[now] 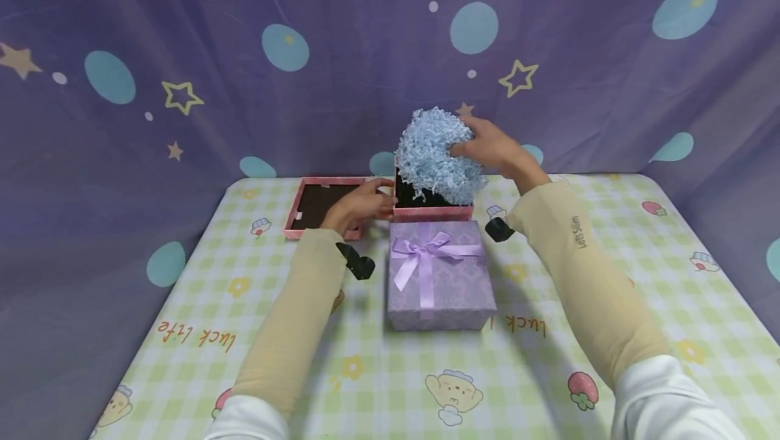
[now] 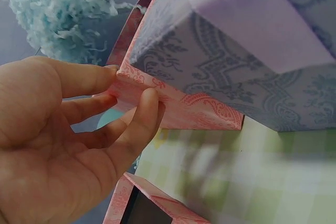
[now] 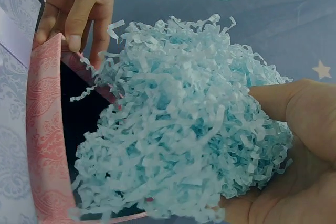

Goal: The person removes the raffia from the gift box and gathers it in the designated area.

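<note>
My right hand (image 1: 490, 147) grips a big clump of light blue shredded paper (image 3: 173, 114), fingers sunk into its right side. The clump is over the pink patterned box (image 1: 434, 213), whose dark inside shows beneath it. At that box's front left corner, my left hand (image 2: 79, 129) holds the wall with bent fingers. Just in front stands a lidded purple box (image 1: 441, 277), tied with a lilac ribbon bow (image 1: 429, 250). Whether any paper touches the box floor is hidden by the clump.
Left of the pink box lies a shallow pink lid (image 1: 294, 231), its dark inside facing up. A green checked cloth (image 1: 341, 392) with printed figures covers the table. Behind rises a purple curtain (image 1: 365, 101) with stars and balloons.
</note>
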Tool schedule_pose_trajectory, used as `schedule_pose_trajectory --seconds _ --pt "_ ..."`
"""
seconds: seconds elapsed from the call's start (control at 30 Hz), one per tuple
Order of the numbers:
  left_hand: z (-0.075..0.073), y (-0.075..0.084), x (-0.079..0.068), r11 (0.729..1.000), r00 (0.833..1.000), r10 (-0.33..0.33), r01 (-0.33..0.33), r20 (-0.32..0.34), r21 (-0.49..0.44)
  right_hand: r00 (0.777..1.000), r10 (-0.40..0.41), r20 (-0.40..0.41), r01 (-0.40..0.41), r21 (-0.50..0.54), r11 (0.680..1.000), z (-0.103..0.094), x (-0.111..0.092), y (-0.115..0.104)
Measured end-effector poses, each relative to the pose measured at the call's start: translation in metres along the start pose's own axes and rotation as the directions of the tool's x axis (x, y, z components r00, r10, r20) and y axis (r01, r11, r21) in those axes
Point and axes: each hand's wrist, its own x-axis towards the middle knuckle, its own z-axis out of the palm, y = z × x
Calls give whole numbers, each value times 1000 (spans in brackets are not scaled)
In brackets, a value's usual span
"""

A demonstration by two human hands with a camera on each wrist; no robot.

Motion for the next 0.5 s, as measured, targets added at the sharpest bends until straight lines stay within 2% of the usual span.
schedule_pose_trajectory --seconds 0.17,0.5 --pt "-1 -1 0 1000 1000 -7 7 -2 1 997 -61 -42 62 24 998 -7 -5 -2" --pt "-2 -2 -1 1000 1000 2 -2 10 6 991 -58 -122 67 75 995 -24 -16 -2"
